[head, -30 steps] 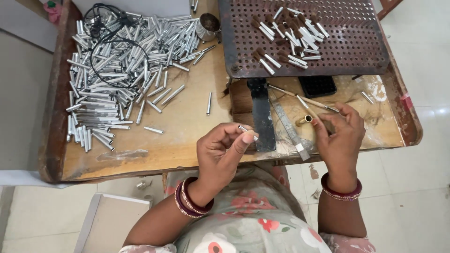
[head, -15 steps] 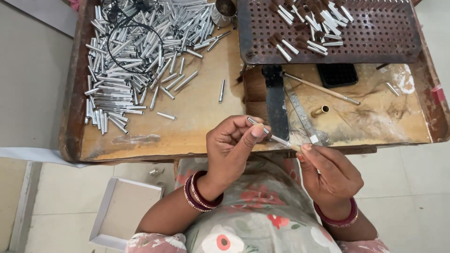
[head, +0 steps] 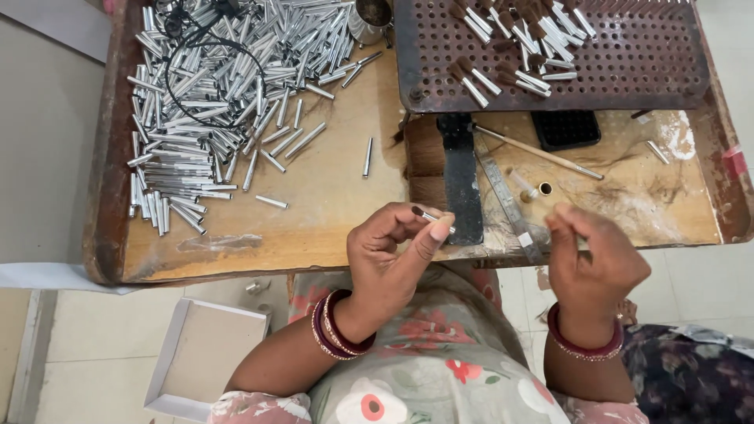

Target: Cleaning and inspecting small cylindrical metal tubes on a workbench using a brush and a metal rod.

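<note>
Silver metal ferrule (head: pixel 429 215) is getting pinched in our left hand (head: pixel 390 255) over the wooden tray's (head: pixel 330 204) front edge; our right hand (head: pixel 593 259) is closing fingertips together, contents unclear. Probably stuffing bristles next, needing careful aim.

Right hand (head: pixel 593 263) blurred; perforated tray (head: pixel 667 71) cut off at top.

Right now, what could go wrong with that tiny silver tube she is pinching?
1. The left hand pinches the small metal tube only at the fingertips, over the edge of the wooden tray; if the grip slips, it could drop to the floor.
2. The pile of silver tubes lies loose, so a stray bump could roll some around.
3. The right hand is blurred; whatever it holds could be fumbled.
</note>
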